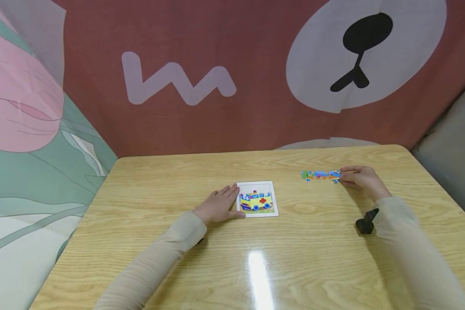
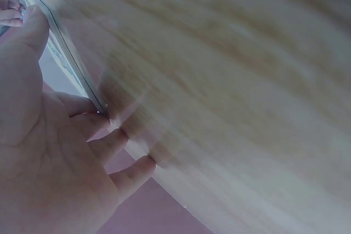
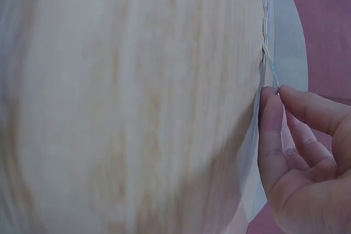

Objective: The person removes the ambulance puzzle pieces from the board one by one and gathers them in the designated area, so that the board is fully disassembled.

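Note:
A white-framed jigsaw puzzle [image 1: 255, 182] lies flat on the table, showing a yellow ambulance with a red cross; a white band runs across its upper part. My left hand [image 1: 218, 206] rests against the puzzle's left side, fingers extended, the thumb at its lower left corner. In the left wrist view the fingertips [image 2: 145, 163] touch the tabletop beside the frame edge [image 2: 77, 69]. Farther right, my right hand [image 1: 365, 180] pinches a thin puzzle piece [image 3: 272, 69] between thumb and forefinger, tilted up at the end of a row of colourful pieces [image 1: 317, 175].
The light wooden table [image 1: 170, 181] carries a bright reflection near its front. Behind it hangs a brown cloth [image 1: 201, 129] with a cartoon face. A patterned panel [image 1: 31, 181] stands at the left and a grey surface [image 1: 453, 142] at the right.

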A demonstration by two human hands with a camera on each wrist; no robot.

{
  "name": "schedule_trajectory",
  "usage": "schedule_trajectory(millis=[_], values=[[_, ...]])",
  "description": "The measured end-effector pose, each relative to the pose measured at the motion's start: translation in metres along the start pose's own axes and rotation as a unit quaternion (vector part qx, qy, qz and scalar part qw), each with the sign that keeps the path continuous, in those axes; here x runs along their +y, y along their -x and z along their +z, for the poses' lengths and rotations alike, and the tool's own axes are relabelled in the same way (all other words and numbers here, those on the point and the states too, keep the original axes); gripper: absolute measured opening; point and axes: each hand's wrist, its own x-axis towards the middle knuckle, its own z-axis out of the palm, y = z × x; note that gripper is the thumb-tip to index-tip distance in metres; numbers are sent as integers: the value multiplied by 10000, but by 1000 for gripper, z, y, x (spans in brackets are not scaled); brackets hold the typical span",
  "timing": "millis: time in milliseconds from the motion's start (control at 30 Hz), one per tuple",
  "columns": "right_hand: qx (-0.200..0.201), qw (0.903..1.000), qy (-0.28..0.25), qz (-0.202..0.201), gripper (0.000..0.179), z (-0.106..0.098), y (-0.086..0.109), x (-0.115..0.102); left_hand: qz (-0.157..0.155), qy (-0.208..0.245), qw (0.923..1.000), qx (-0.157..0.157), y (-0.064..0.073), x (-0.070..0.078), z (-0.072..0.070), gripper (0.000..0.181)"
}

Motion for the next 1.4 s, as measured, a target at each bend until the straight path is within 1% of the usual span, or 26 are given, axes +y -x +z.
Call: schedule_trajectory(millis=[100, 200, 467, 600, 800, 933, 1067, 1133, 1233, 1333, 1400], values=[[34, 10000, 74, -20, 48, 0, 0, 1, -5, -22, 10000, 0, -1, 1, 0, 88], [44, 9999, 81, -55, 47, -1, 0, 1, -21, -10, 10000, 1, -1, 1, 0, 88], [-12, 9997, -181, -175, 24, -5, 1, 0, -25, -7, 10000, 0, -2, 2, -1, 88], [-10, 9996, -238, -165, 17, -6, 1, 1, -17, -11, 10000, 4, -2, 2, -1, 88], [45, 9998, -62, -192, 26, -7, 2, 2, -24, -15, 10000, -29, -2, 2, -1, 88], [101, 9997, 87, -192, 41, -7, 3, 1, -32, 26, 10000, -42, -2, 2, 0, 88], [67, 9989, 429, -150, 57, -2, 7, -7, -29, -2, 10000, -48, -2, 2, 0, 88], [18, 9982, 585, -139, 62, 2, 8, -14, -27, -14, 10000, -53, -1, 2, -1, 88], [-91, 9971, 742, -136, 62, 13, 7, -25, -39, -15, 10000, -55, -1, 2, -1, 88], [-177, 9949, 961, -237, 59, 28, 6, -35, -49, 15, 10000, -52, 0, 2, -1, 88], [-240, 9937, 1028, -379, 57, 39, 6, -42, -52, 20, 10000, -50, 0, 1, -1, 88]])
